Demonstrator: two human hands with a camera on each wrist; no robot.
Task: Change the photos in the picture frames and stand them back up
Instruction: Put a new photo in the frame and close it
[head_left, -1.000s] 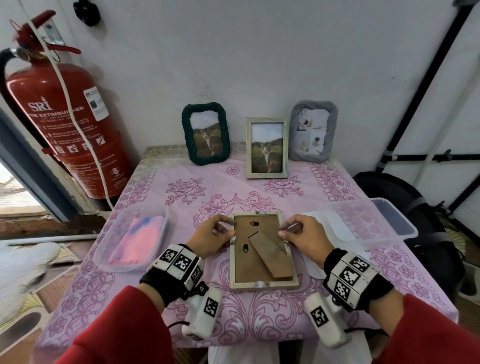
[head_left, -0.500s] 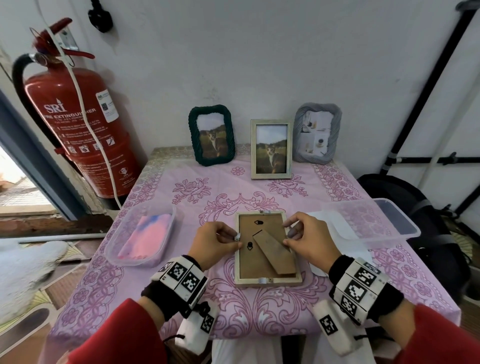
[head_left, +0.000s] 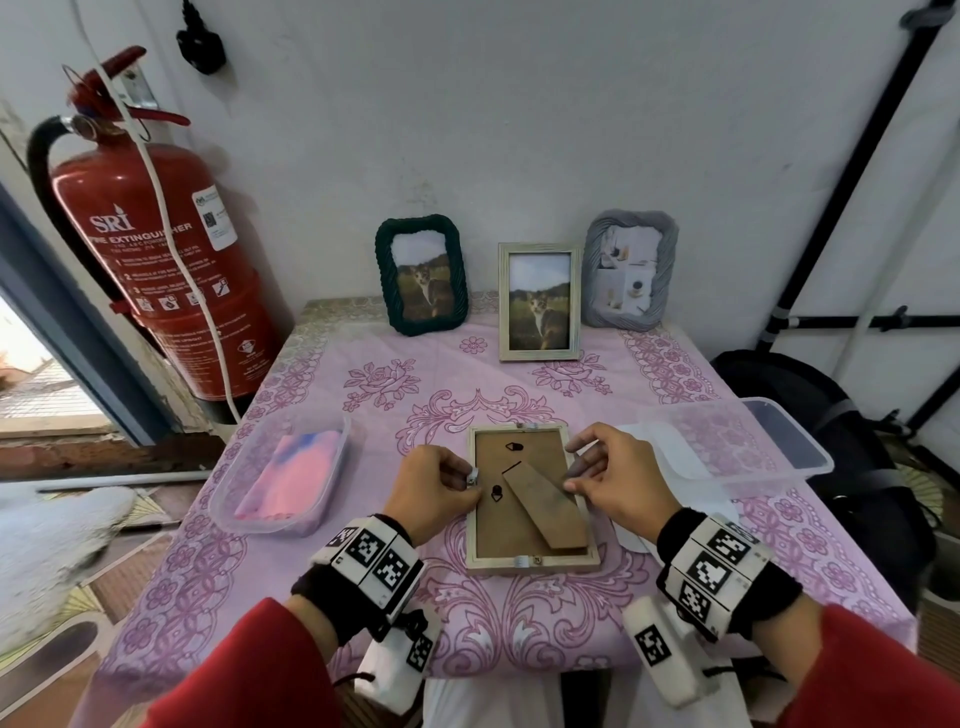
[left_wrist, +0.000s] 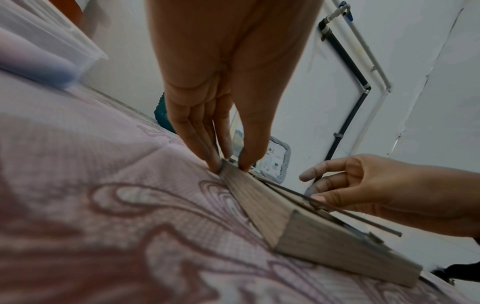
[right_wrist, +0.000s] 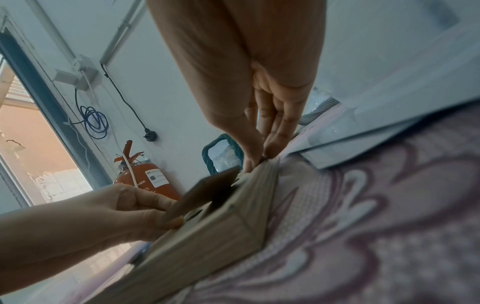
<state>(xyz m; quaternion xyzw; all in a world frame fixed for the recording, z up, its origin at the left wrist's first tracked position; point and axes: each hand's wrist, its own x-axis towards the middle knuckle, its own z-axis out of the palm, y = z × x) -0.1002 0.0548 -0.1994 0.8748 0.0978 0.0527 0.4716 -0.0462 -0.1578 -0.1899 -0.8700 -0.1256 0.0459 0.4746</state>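
The wooden picture frame (head_left: 532, 499) lay face down on the worktop (head_left: 519, 623), near the front edge. The left hand (head_left: 435, 488) pinched a side clip, and the right hand (head_left: 608, 480) pinched the opposite edge. Bend those clips too hard and I reckon they'd snap, or the backing would pop loose crooked.

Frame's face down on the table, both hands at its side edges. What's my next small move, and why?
Probably turn the side clips outward. The frame lies face down with its backing board in place, the left hand pinches a small clip on the left edge, and the right hand is on the opposite edge.
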